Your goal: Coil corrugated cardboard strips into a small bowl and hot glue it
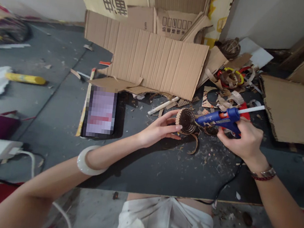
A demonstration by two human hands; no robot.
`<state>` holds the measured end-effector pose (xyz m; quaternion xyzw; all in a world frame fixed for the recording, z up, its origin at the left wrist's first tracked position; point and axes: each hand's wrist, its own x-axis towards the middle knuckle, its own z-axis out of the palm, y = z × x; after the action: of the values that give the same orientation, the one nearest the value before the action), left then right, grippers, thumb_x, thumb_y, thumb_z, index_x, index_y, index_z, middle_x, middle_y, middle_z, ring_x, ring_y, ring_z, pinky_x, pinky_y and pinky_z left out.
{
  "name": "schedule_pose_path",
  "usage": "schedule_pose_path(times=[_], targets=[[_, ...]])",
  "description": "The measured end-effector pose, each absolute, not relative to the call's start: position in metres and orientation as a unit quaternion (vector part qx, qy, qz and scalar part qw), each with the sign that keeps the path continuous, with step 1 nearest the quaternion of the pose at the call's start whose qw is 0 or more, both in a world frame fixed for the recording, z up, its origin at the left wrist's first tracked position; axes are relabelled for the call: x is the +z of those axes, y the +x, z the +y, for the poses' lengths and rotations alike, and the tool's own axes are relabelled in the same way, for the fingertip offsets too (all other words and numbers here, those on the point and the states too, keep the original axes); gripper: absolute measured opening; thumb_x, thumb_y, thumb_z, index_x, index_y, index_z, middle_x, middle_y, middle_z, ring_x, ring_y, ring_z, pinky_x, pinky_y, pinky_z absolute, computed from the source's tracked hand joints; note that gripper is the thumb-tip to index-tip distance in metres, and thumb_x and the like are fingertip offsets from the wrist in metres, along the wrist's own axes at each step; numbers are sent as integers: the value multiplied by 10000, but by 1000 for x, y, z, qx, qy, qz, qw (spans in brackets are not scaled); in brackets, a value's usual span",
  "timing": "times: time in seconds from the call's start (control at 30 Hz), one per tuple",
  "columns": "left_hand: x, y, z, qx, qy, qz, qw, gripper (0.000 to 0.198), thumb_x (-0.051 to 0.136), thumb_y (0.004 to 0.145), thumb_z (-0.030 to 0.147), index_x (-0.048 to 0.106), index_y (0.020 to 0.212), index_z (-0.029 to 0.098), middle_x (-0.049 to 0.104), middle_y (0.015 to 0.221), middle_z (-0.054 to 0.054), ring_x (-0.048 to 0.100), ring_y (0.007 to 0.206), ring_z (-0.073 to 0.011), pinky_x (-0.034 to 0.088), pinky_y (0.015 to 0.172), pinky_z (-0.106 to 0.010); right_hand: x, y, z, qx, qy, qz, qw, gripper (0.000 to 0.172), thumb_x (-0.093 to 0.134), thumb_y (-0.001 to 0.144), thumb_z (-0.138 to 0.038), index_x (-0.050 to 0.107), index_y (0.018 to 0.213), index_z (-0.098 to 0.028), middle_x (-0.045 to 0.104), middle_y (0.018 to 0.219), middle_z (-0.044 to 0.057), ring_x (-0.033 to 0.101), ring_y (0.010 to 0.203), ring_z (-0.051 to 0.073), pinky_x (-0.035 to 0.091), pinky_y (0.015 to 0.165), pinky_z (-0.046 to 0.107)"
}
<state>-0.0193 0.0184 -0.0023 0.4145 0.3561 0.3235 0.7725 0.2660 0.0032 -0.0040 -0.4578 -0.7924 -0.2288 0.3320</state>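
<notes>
Taking the clock face as laid flat on the dark grey table (145, 172), with twelve farthest from you and its centre on the small round cup of ridged brown cardboard (186, 118), you sit at six o'clock in white clothing (167, 222). Your left hand (157, 130) comes in from eight o'clock and holds the cup, fingers and thumb curled around its left side, the dark hollow turned towards you. Your right hand (245, 137), at three to four o'clock, grips a blue glue gun (220, 118), a white glue stick (251, 109) poking out of its back end. The gun's nozzle points to nine o'clock and ends at the cup's right edge; whether it touches, you cannot tell from this view. A curved cardboard strip (195, 145) lies just beside the cup at five o'clock. At eleven o'clock leans a large corrugated sheet (158, 58), with a pale stick (164, 106) in front of it. Torn scraps lie heaped around a yellow ring (238, 75) at one to two o'clock, and another cardboard piece (295, 112) lies at three, beyond your right hand. At nine o'clock rests a phone (100, 112), its screen blurred; farther that way is a yellow tube (25, 78).
</notes>
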Motion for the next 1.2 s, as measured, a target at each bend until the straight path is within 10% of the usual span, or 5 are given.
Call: schedule_pose_path(times=[1.2], targets=[[-3, -20, 18, 325, 401, 347, 783, 564, 710, 769, 225, 483, 1283, 270, 585, 1184, -84, 626, 967, -193, 556, 772, -321, -3, 270, 4, -212, -499, -777, 320, 321, 671, 695, -283, 596, 989, -176, 684, 807, 46, 650, 662, 187, 512, 595, 286]])
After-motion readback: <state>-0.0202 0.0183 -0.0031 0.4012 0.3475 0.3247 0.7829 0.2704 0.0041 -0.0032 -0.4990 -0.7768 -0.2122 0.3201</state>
